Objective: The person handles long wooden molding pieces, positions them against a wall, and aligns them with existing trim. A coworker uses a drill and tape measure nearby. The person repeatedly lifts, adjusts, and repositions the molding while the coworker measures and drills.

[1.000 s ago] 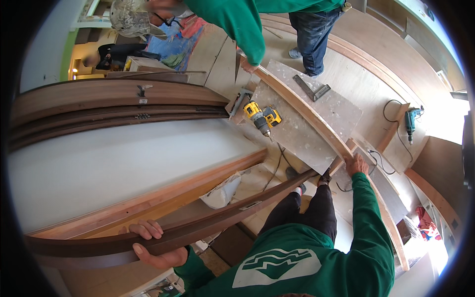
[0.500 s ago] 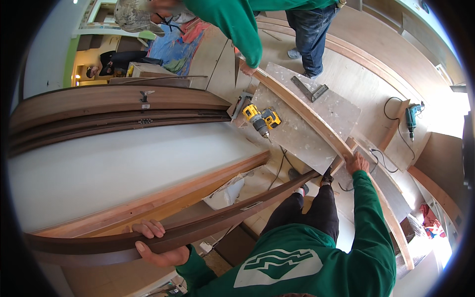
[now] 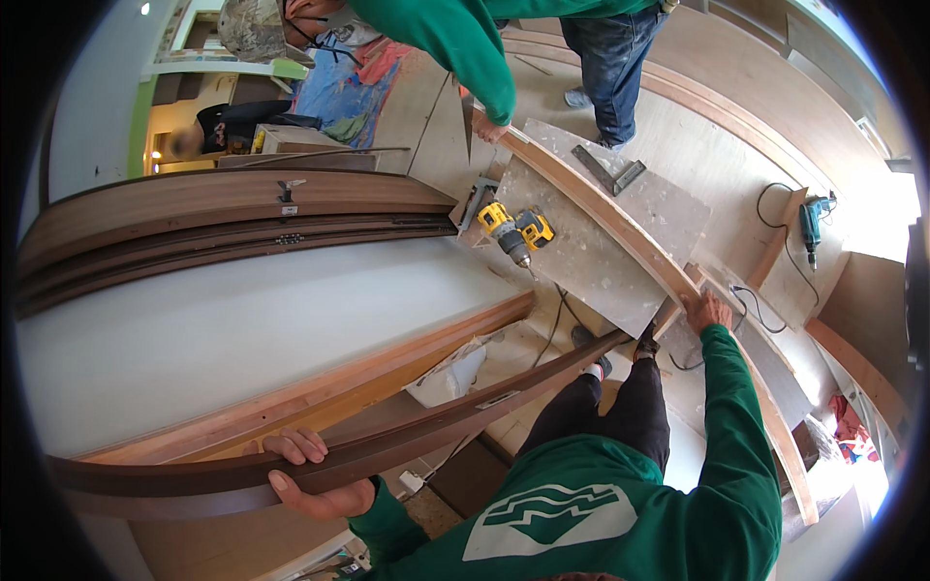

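Note:
My left hand (image 3: 312,476) is wrapped round a long dark brown moulded board (image 3: 426,426), fingers over its top and thumb on its near side. The board slants from the lower left up to my feet. My right hand (image 3: 709,310) grips a long, narrow light-wood strip (image 3: 610,225) at about its middle, with the fingertips partly hidden. At the strip's far end, a co-worker's hand (image 3: 491,126) holds it. Beneath the strip is a worn, speckled work board (image 3: 581,276). On that board lie a yellow and black cordless drill (image 3: 518,232) and a metal square (image 3: 608,174).
Left of me lies a large white panel (image 3: 262,339) edged in wood, with a brown door leaf with a lock (image 3: 242,198) beyond. A teal corded drill (image 3: 814,228) stands at the right, its cable on the floor. Another person (image 3: 228,126) is in the background.
The view has shifted slightly, so most things sit a little further right. The person in the background has moved a little. Both my hands keep the same holds.

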Demonstrator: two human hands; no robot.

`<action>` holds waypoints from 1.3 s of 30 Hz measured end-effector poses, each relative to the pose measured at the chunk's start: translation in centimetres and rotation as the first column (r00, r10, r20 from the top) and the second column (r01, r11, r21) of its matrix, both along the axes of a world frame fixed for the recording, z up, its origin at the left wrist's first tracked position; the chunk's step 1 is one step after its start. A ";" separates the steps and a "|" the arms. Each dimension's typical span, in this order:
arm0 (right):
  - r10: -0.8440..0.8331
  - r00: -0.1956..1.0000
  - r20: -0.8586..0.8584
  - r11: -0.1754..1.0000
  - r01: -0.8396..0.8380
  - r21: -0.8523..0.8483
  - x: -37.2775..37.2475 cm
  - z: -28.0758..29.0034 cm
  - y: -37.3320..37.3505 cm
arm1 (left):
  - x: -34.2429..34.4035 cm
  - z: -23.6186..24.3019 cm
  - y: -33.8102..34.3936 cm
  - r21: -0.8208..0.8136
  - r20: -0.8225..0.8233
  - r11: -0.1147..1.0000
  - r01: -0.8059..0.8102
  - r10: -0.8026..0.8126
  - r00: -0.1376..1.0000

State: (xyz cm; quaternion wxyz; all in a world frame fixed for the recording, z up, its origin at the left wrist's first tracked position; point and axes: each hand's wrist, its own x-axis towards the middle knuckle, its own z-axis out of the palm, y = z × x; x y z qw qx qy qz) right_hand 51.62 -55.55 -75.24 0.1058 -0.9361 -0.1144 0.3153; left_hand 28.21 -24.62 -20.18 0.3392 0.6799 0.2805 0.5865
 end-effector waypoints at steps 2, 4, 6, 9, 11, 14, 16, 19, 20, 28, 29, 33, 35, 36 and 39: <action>0.000 0.999 -0.034 1.000 0.000 0.013 0.1 0.0 0.0 | 0.2 0.0 -0.1 0.008 -0.014 1.000 -0.003 0.003 1.000; 0.004 0.999 -0.037 1.000 -0.004 0.004 0.2 -0.1 -0.1 | 0.3 0.1 -0.1 -0.001 -0.018 1.000 0.002 -0.002 1.000; 0.015 1.000 -0.010 1.000 -0.015 -0.015 0.4 -0.3 -0.2 | 0.4 0.0 -0.1 -0.009 0.004 1.000 0.006 -0.006 1.000; 0.009 1.000 -0.023 1.000 -0.009 -0.005 0.3 -0.7 -0.3 | 0.7 0.1 -0.2 0.010 -0.030 1.000 -0.016 0.016 0.999; 0.015 1.000 -0.028 1.000 -0.015 0.002 0.2 -0.9 -0.5 | 0.9 0.1 -0.2 -0.001 -0.048 1.000 0.007 -0.007 0.999; 0.022 0.999 -0.027 1.000 -0.022 0.007 0.1 -1.0 -0.5 | 1.2 0.2 -0.3 0.000 -0.059 1.000 -0.001 0.001 0.998; 0.020 0.999 -0.031 1.000 -0.020 0.005 0.0 -0.9 -0.4 | 1.3 0.2 -0.4 0.002 -0.060 1.000 -0.014 0.014 0.998; 0.012 1.000 -0.025 1.000 -0.012 0.005 0.0 -0.7 -0.4 | 1.4 0.1 -0.5 0.008 -0.057 1.000 -0.018 0.018 0.998; 0.009 1.000 -0.019 1.000 -0.009 0.007 0.1 -0.7 -0.4 | 1.4 0.1 -0.5 0.012 -0.065 1.000 -0.016 0.017 0.998; -0.024 0.999 -0.029 1.000 0.024 0.006 -0.3 -0.6 -0.1 | 1.5 0.2 -0.7 0.000 -0.062 1.000 -0.010 0.010 0.998; -0.033 0.999 -0.026 0.999 0.034 0.013 -0.6 -0.6 0.0 | 1.6 0.2 -0.8 0.004 -0.062 1.000 -0.016 0.016 0.998; -0.045 0.999 0.028 0.998 0.044 0.036 -1.1 -0.4 0.1 | 1.6 0.3 -0.9 -0.005 -0.050 1.000 -0.003 0.002 0.999; -0.039 0.999 -0.009 0.998 0.039 0.040 -1.1 -0.3 0.2 | 1.5 0.4 -1.0 0.013 -0.063 1.000 0.003 -0.002 0.998; -0.031 0.999 -0.025 0.999 0.031 0.027 -1.1 -0.3 0.1 | 1.4 0.4 -1.0 0.017 -0.064 1.000 -0.002 0.003 0.998; -0.035 0.999 -0.020 0.999 0.035 0.025 -1.0 -0.4 0.1 | 1.1 0.4 -0.9 -0.010 -0.027 1.000 0.011 -0.012 1.000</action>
